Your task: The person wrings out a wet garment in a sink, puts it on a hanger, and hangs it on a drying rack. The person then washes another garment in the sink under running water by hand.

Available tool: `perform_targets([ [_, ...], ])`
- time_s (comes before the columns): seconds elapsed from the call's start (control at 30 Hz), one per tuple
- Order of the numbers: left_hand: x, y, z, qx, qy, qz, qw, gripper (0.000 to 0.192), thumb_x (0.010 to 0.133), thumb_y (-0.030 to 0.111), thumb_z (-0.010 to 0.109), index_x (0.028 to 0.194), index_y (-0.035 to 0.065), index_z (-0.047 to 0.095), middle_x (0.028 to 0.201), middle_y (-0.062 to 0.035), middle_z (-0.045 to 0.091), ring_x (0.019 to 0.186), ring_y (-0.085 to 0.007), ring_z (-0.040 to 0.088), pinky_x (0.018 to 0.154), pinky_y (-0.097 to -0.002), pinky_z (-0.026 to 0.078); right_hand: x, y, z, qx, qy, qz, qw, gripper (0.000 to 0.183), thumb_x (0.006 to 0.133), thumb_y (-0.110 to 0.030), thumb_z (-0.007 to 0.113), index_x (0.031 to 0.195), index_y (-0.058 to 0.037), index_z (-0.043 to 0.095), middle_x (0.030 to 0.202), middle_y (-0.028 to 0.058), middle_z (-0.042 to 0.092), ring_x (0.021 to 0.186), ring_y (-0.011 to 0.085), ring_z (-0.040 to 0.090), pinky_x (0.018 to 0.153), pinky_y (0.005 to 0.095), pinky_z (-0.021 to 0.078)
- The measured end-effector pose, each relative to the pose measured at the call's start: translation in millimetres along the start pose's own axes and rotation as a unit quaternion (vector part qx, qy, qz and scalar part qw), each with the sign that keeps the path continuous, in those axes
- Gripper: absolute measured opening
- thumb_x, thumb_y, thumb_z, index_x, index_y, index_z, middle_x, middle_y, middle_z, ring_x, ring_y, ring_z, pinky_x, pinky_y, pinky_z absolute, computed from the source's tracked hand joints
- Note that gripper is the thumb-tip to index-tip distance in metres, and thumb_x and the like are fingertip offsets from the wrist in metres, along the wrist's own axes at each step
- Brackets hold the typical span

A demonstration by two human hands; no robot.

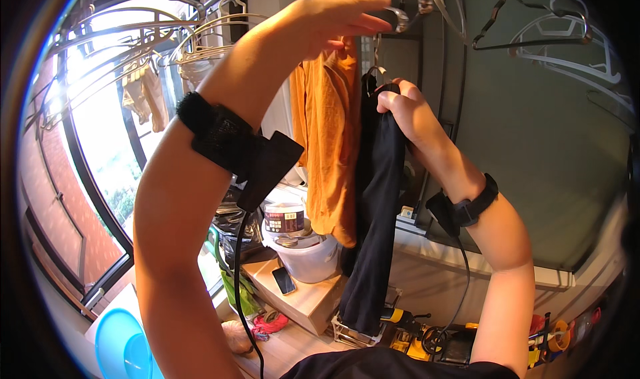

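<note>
Both my arms are raised among hanging clothes, each with a black strapped device on it. My left hand [345, 21] is at the top with its fingers extended, beside a metal hanger hook [400, 20]; whether it touches the hook is unclear. Below it hangs an orange garment [327, 144]. My right hand [402, 104] pinches the top of a black garment [375, 204] just under a clip or hanger [378, 70]. The black cloth hangs down long and narrow, to the right of the orange one and close against it.
Empty hangers [535, 44] hang at upper right, more [200, 34] at upper left by the window. Below are a white bucket [305, 261] and a smartphone [284, 281] on a wooden box [320, 304], a blue basin [122, 344] at lower left, and yellow-black equipment [412, 344] on the floor.
</note>
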State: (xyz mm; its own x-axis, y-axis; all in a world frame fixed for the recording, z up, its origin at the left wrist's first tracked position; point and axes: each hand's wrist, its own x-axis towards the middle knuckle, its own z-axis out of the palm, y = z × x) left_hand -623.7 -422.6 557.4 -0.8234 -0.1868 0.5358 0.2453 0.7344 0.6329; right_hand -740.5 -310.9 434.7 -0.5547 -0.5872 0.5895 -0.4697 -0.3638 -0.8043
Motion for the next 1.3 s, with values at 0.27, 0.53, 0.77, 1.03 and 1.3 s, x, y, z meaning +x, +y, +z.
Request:
perform_targets([
  [0.27,13.2,-6.9,15.6,0.003,0.065,-0.006,0.998,0.053,0.081,0.053,0.067,0.106,0.0062,0.066,0.109,-0.0111,0.062,0.099,-0.0199,0.057,0.077,-0.0351,0.042,24.3,-15.4,16.0,-0.046,0.008,-0.023,0.999,0.013,0.075,-0.016,0.057,0.081,-0.0045,0.054,0.078,0.0021,0.053,0.07,0.011,0.05,0.065,0.0238,0.0397],
  [0.53,1.0,-16.7,-17.2,0.036,0.098,0.051,0.993,0.024,0.086,0.03,0.057,0.09,0.0068,0.059,0.076,-0.0016,0.055,0.067,-0.0144,0.053,0.059,-0.029,0.04,38.0,-23.8,10.3,0.068,-0.045,-0.108,0.991,0.011,0.073,-0.009,0.053,0.064,-0.0054,0.048,0.064,-0.0003,0.044,0.059,0.0101,0.04,0.054,0.0286,0.033],
  [0.77,13.5,-46.8,-28.7,-0.282,0.116,0.086,0.949,0.019,0.088,0.02,0.049,0.081,0.0037,0.057,0.074,-0.0053,0.055,0.063,-0.0168,0.052,0.058,-0.0292,0.042,56.3,-43.2,15.7,0.014,0.011,-0.118,0.993,0.014,0.073,-0.01,0.055,0.065,-0.0024,0.047,0.064,0.0012,0.043,0.06,0.0116,0.041,0.053,0.0293,0.0326],
  [1.03,-2.9,-50.6,-26.8,-0.248,-0.003,0.07,0.966,0.02,0.092,0.022,0.057,0.098,0.0035,0.055,0.089,-0.0091,0.062,0.086,-0.0203,0.065,0.066,-0.0265,0.05,51.9,-15.2,3.1,-0.11,0.025,-0.089,0.99,0.025,0.076,-0.012,0.055,0.095,0.0028,0.058,0.082,0.0045,0.052,0.076,0.0125,0.049,0.069,0.0241,0.0404],
  [1.3,9.0,-49.9,12.7,-0.195,0.047,-0.055,0.978,0.023,0.096,0.024,0.054,0.084,0.0055,0.055,0.073,-0.0025,0.053,0.069,-0.0156,0.059,0.064,-0.0276,0.048,47.1,-2.0,-4.1,-0.023,0.05,-0.135,0.989,0.014,0.076,-0.011,0.057,0.077,0.0017,0.052,0.072,0.0068,0.051,0.066,0.0166,0.049,0.059,0.0291,0.0398],
])
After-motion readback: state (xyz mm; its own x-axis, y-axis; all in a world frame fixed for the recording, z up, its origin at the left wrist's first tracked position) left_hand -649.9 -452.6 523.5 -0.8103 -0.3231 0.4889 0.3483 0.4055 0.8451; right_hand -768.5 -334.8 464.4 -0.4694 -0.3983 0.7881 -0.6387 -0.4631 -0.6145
